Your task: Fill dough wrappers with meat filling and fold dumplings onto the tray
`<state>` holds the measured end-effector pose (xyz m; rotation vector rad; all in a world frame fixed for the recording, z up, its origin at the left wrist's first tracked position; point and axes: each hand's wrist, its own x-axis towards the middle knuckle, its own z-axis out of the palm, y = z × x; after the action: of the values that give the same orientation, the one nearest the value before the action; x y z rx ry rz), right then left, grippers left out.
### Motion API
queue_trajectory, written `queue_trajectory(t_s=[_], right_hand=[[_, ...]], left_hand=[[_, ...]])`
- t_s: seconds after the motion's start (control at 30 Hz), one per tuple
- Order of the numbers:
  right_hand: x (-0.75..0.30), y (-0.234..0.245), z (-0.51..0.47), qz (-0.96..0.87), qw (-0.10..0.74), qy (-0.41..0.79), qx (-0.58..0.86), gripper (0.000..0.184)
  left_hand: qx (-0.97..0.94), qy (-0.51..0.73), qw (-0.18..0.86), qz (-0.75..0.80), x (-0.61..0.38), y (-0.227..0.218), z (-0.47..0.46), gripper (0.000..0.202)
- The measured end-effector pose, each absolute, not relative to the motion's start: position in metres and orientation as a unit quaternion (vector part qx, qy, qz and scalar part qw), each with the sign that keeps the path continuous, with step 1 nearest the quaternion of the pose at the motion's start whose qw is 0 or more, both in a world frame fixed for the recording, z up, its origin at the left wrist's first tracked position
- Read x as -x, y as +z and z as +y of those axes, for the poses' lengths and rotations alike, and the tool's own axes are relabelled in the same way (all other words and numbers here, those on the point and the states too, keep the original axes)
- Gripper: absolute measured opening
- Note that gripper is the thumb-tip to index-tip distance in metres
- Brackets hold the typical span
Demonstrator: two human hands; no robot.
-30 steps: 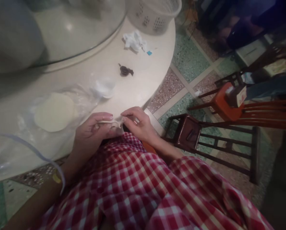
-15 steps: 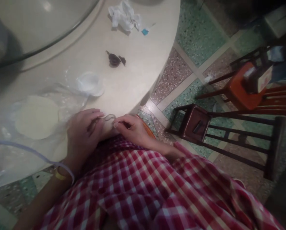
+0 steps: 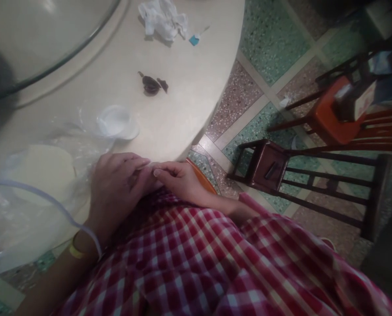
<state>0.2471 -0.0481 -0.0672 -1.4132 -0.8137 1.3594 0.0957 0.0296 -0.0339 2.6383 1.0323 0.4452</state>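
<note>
My left hand is closed, fingers curled and bunched near the table's front edge, with a yellow band at its wrist. Against its fingertips, my right hand makes a pinch of thumb and forefinger. Whatever sits between the fingers is hidden and too small to name. Both hands are just above my red checked clothing. Left of them, a pale round disc lies under clear crumpled plastic. Close beyond the left hand stands a small white cup or dish, blurred.
On the round cream table lie dark dried pieces, crumpled white tissue and a blue scrap. A glass turntable covers the back left. A pale cord crosses my left wrist. Chairs, one dark brown, stand right.
My two hands have come together at the fingertips. A thin curved strand that showed between them is now hidden. The view has shifted slightly, so the table items appear further left.
</note>
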Motion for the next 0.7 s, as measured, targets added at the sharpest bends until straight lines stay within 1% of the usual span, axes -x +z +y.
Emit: queue_trajectory(t_s=[0.17,0.27,0.5,0.7], right_hand=[[-0.245,-0.063,-0.044,-0.26,0.525,0.588,0.557,0.014],[-0.243,-0.062,-0.043,-0.236,0.523,0.6,0.558,0.017],[-0.24,-0.064,-0.04,-0.239,0.505,0.59,0.583,0.022],[-0.24,-0.06,-0.04,-0.248,0.502,0.581,0.59,0.017]], left_hand=[[-0.907,0.155,0.177,0.349,-0.099,-0.023,0.031,0.029],[-0.912,0.153,0.193,0.328,-0.1,-0.019,0.033,0.03],[-0.921,0.131,0.19,0.314,-0.098,-0.02,0.039,0.028],[-0.929,0.081,0.177,0.315,-0.099,-0.018,0.049,0.032]])
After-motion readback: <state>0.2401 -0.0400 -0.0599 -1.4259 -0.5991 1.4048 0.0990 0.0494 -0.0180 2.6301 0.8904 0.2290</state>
